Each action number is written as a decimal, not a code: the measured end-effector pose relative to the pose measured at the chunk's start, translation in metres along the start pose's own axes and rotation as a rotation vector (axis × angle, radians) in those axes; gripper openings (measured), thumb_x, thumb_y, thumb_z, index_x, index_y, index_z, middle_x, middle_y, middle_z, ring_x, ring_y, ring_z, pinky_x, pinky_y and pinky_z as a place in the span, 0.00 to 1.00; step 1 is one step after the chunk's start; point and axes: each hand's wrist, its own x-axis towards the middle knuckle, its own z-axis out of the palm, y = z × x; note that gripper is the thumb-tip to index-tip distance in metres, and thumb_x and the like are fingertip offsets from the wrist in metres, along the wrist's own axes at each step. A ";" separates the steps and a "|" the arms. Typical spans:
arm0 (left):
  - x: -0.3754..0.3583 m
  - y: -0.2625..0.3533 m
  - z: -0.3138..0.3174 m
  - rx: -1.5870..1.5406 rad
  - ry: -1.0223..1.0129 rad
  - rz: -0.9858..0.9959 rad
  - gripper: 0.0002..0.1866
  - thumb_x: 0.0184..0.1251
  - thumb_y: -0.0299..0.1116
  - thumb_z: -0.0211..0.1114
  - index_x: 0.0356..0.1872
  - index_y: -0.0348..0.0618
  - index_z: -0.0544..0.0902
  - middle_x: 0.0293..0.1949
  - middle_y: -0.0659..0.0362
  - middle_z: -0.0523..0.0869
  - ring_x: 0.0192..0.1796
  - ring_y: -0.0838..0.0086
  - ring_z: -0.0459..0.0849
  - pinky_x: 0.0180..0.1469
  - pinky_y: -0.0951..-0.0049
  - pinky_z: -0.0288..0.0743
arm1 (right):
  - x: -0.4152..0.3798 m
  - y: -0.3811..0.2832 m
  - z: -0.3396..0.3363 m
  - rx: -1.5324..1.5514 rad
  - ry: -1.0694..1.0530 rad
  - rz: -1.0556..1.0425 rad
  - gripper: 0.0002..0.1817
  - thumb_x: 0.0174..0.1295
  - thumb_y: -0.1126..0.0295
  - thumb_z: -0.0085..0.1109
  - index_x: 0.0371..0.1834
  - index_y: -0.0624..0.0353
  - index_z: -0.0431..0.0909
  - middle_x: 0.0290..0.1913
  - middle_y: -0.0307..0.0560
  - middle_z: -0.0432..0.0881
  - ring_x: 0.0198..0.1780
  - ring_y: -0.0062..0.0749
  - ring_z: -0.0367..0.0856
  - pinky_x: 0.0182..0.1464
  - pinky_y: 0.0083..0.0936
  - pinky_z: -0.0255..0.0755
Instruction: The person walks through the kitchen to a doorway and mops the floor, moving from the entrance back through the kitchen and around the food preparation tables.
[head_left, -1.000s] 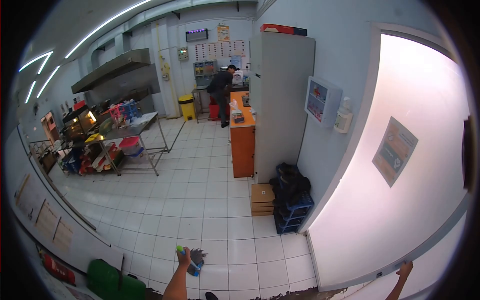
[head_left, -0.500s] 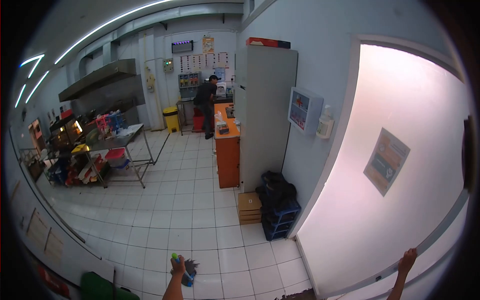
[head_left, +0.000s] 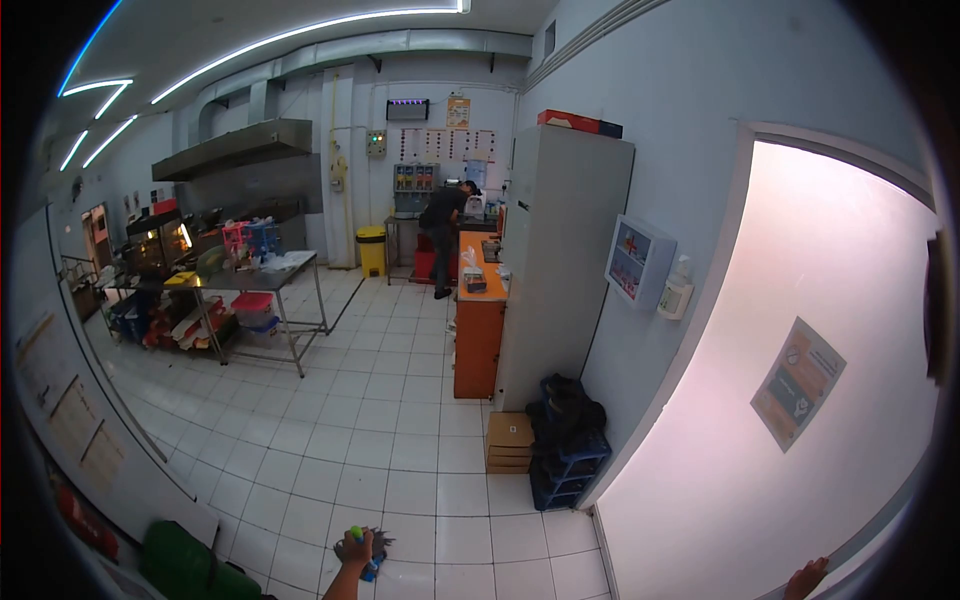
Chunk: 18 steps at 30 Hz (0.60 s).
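In the head view, our left hand [head_left: 351, 549] grips the green-tipped handle [head_left: 357, 534] of a mop [head_left: 381, 543] at the bottom, left of centre. Our right hand [head_left: 806, 578] is beside the door [head_left: 700, 450] at lower right; we cannot tell its grip.

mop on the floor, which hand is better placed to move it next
Left, most likely: the left hand grips the mop by its green-topped handle. The right hand is well off to the side, by the white door.
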 end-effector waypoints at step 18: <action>-0.010 0.108 -0.060 -0.280 -0.121 -0.143 0.20 0.68 0.39 0.54 0.16 0.43 0.65 0.16 0.66 0.68 0.22 0.83 0.65 0.26 0.74 0.59 | -0.043 -0.024 0.039 -0.380 -0.089 0.110 0.22 0.63 0.50 0.48 0.52 0.47 0.81 0.65 0.49 0.73 0.70 0.46 0.63 0.62 0.57 0.60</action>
